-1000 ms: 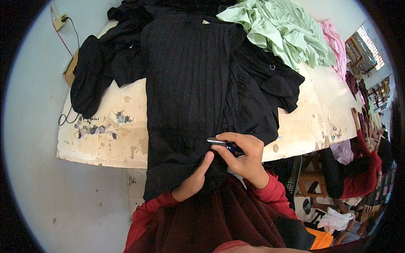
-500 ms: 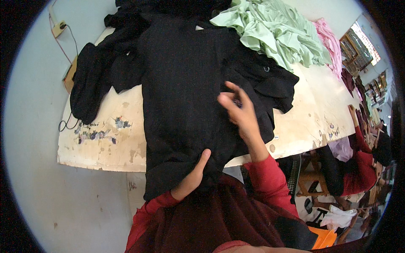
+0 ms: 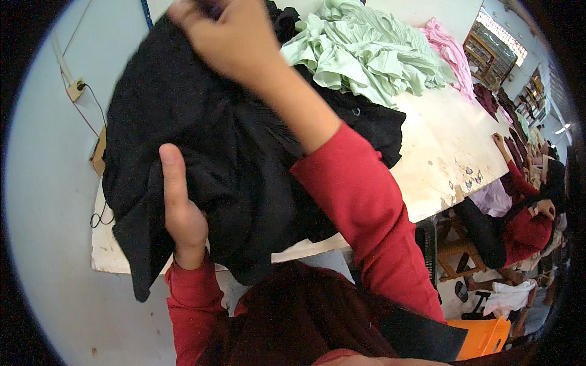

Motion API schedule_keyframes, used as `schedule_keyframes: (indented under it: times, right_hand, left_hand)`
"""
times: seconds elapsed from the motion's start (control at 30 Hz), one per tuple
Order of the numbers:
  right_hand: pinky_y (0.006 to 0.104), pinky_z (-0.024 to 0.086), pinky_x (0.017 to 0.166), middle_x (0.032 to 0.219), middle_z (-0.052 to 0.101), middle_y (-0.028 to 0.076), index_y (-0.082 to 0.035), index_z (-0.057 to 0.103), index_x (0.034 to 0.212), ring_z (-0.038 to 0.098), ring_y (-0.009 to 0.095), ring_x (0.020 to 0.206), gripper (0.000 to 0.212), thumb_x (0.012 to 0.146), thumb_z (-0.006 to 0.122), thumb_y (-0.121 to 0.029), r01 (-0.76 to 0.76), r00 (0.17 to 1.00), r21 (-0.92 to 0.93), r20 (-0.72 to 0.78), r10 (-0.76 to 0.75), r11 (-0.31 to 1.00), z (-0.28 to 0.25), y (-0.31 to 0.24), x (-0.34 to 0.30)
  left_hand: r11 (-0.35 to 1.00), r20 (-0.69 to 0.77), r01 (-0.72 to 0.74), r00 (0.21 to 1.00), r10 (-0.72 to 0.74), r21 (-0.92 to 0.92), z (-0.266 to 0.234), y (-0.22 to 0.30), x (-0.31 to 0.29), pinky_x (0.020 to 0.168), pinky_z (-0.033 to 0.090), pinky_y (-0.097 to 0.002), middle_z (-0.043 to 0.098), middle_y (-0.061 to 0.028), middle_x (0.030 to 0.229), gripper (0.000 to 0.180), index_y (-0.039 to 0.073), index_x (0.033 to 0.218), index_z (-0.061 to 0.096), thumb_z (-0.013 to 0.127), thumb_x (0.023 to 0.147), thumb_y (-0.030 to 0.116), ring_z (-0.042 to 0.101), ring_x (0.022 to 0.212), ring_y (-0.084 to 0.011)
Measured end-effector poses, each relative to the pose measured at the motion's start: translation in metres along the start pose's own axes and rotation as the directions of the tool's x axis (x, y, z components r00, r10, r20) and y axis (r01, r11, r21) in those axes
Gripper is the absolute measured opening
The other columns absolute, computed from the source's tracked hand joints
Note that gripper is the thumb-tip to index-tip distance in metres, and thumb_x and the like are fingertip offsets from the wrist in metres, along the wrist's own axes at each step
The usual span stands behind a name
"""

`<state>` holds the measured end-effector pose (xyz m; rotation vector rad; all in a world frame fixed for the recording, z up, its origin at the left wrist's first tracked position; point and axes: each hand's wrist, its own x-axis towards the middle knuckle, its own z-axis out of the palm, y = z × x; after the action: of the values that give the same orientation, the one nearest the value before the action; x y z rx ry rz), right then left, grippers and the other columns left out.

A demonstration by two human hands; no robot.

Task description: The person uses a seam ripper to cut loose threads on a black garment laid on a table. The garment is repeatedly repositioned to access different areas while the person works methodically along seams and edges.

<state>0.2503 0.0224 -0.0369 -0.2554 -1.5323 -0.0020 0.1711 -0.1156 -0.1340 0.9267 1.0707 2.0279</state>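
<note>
A large piece of black cloth, apparently a garment (image 3: 238, 201), is bunched and lifted over the table, its lower corner hanging past the near edge. My left hand (image 3: 186, 222) grips it at the near left, thumb along the top and the other fingers hidden behind the fabric. Higher up, at the top edge of the view, my right hand (image 3: 235, 39) is closed, with a small dark purplish thing partly showing in its fingers. Its kind cannot be made out. That hand is over the far part of the black cloth; whether it also holds the fabric is unclear.
A pale worn table (image 3: 436, 152) carries a heap of light green cloth (image 3: 372, 55) and pink cloth (image 3: 450, 52) at the back right. A wall socket (image 3: 75, 89) with a cable is at left. Another person (image 3: 528, 235) sits at the right; an orange chair (image 3: 488, 338) stands near me.
The black garment, which lay spread flat, is now gathered and raised toward the left. My right hand has swung up and leftward; my left hand has moved left and up with the cloth.
</note>
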Motion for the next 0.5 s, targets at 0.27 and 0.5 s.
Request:
schedule_keyframes:
  times: [0.27, 0.5]
  right_hand:
    - [0.0368, 0.05, 0.073, 0.09, 0.067, 0.014, -0.011, 0.065, 0.113, 0.065, 0.031, 0.082, 0.034, 0.085, 0.064, -0.032, -0.313, 0.728, -0.736, 0.219, 0.649, 0.6, -0.115, 0.042, -0.092]
    - [0.0368, 0.05, 0.085, 0.106, 0.065, 0.014, -0.005, 0.065, 0.106, 0.063, 0.03, 0.099, 0.031, 0.077, 0.072, -0.013, -0.647, 0.59, -0.227, 0.457, 0.666, 0.728, -0.142, -0.08, -0.181]
  left_hand:
    - [0.972, 0.37, 0.233, 0.902, -0.221, 0.012, -0.002, -0.114, -0.038, 0.106, 0.035, -0.0381, 0.047, -0.0168, 0.136, 0.047, -0.004, 0.13, 0.047, 0.053, 0.095, 0.026, 0.048, 0.123, -0.029]
    - [0.489, 0.462, 0.765, 0.643, -0.611, -0.419, -0.03, -0.138, -0.103, 0.1, 0.041, -0.038, 0.053, -0.0118, 0.129, 0.044, 0.003, 0.129, 0.049, 0.044, 0.099, 0.034, 0.053, 0.115, -0.0244]
